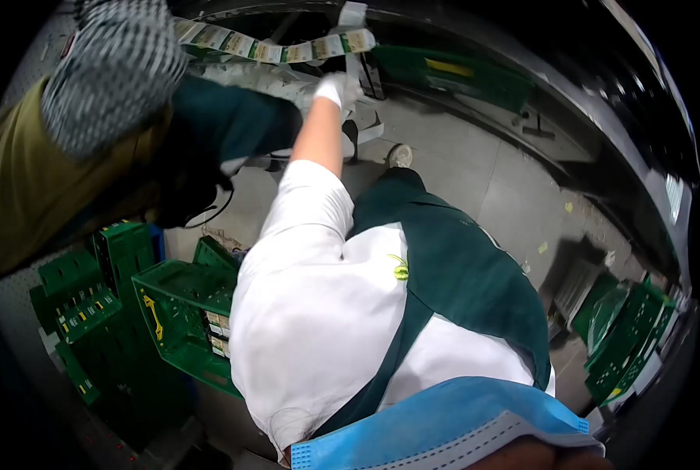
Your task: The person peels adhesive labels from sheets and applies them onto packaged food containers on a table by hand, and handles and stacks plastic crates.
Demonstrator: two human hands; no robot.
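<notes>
My left hand [342, 88], in a white glove, reaches forward at the top centre. Its blurred fingers appear closed around a pale strip of film [352, 66] that hangs down there. Just above it runs a long band of joined printed labels [283, 53] in green, white and beige, curving across to the left. Crumpled clear and white film [256, 78] lies in a heap beneath that band. My right hand is out of sight.
Close on my left, a co-worker in an olive garment [21, 180] bends over. Green crates [182, 301] stand at lower left, one holding labelled packs. Another green crate [632, 337] is at right. A dark machine frame [553, 70] borders the grey tiled floor [460, 157].
</notes>
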